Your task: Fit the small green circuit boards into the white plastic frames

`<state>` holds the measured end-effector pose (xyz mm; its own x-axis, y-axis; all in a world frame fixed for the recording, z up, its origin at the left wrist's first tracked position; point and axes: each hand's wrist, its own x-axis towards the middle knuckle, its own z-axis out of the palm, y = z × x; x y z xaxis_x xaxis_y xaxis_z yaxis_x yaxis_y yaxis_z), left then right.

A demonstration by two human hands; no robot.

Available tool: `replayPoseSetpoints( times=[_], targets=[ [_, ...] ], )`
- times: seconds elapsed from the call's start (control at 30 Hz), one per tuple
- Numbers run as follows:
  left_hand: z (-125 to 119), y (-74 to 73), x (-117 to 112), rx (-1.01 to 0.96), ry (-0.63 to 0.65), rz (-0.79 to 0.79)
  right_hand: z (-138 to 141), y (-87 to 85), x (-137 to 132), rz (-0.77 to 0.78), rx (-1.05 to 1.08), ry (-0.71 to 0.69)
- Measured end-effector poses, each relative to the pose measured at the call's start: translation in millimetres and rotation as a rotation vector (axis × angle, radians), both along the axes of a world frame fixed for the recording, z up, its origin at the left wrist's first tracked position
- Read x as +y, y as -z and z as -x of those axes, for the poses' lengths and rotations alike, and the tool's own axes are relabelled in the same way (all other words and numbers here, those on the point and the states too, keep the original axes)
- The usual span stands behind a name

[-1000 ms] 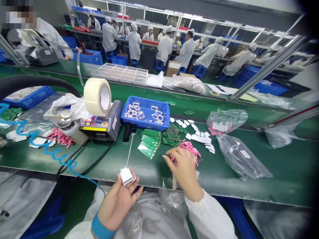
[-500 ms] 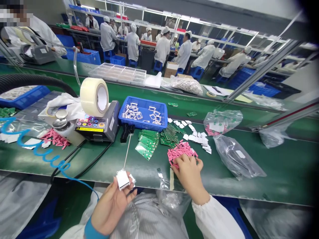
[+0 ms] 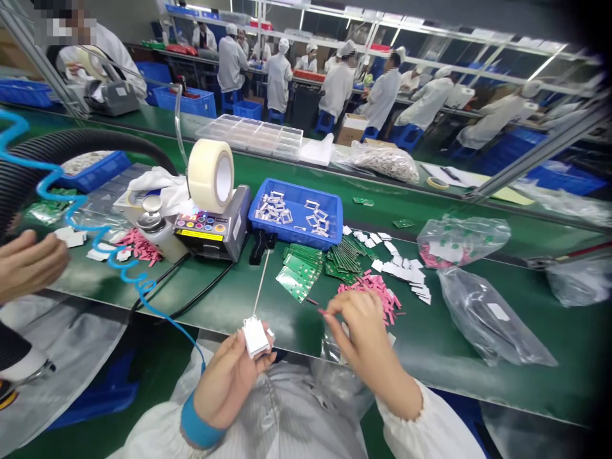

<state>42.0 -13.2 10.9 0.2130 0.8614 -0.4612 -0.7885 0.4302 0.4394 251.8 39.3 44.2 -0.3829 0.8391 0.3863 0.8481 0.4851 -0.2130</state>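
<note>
My left hand [image 3: 224, 382] is closed around a small white rectangular piece [image 3: 256, 336] with a thin frame at its edge, held just over the bench's front edge. A second white bit shows behind its fingers. My right hand [image 3: 366, 331] pinches a thin pink strip [image 3: 313, 302] between thumb and fingertips, just left of a heap of pink strips [image 3: 385, 296]. Beyond it lie fanned green circuit boards [image 3: 299, 275], another stack of boards [image 3: 345, 258] and scattered white pads [image 3: 406, 272]. White frames [image 3: 275, 209] lie inside a blue tray [image 3: 294, 234].
A tape dispenser [image 3: 210, 236] carries a tape roll [image 3: 205, 175]. A coiled blue hose [image 3: 138, 280] crosses the left side. Another person's hand [image 3: 29, 264] reaches in there. Plastic bags [image 3: 488, 312] lie at right; a metal-topped bottle [image 3: 153, 226] stands beside the dispenser.
My right hand has moved left off the pink heap with a strip in its fingertips. My left hand still holds the white piece. Another person's hand has come in at the left; the view has shifted.
</note>
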Motion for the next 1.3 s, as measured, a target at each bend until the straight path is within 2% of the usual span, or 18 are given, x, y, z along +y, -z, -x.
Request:
replayPoseSetpoints(
  times=[0.07, 0.2, 0.37, 0.5, 0.7, 0.83, 0.97, 1.03, 1.07, 1.17, 1.23, 1.3],
  targets=[
    [0, -1.6, -1, 0.058, -0.017, -0.06, 21, -17.2, -9, -0.038, 0.061, -0.166],
    [3, -4.1, -3, 0.153, -0.017, -0.146, 51, -35.9, -17, -0.137, -0.053, -0.302],
    [6, -6.6, -4, 0.158, -0.049, -0.132, 60, -40.3, -13, -0.159, -0.169, -0.423],
    [6, -8.7, -4, 0.148, -0.04, -0.135, 69, -35.5, -14, -0.122, -0.146, -0.461],
    [14, -11.9, -4, 0.127, -0.125, -0.108, 82, -12.7, -17, -0.033, 0.278, -0.439],
    [15, -10.4, -5, 0.102, -0.175, -0.08, 88, 1.1, -22, 0.023, 0.446, -0.292],
    [10, -6.6, -8, 0.122, -0.162, -0.138, 100, 0.4, -26, 0.042, 0.533, -0.175],
    [13, -5.3, -8, 0.239, -0.132, -0.203, 103, -3.7, -26, 0.03, 0.549, -0.168],
    [18, -5.3, -8, 0.359, -0.128, -0.26, 103, -5.9, -24, 0.036, 0.543, -0.176],
    [40, -10.0, -4, 0.934, -0.106, -0.596, 97, -12.6, -19, 0.104, 0.469, -0.249],
    [57, -16.1, -1, 1.304, 0.034, -0.882, 92, -16.9, -14, 0.146, 0.391, -0.313],
    [70, -22.1, 1, 1.502, 0.223, -1.053, 90, -20.6, -10, 0.177, 0.313, -0.363]
  ],
)
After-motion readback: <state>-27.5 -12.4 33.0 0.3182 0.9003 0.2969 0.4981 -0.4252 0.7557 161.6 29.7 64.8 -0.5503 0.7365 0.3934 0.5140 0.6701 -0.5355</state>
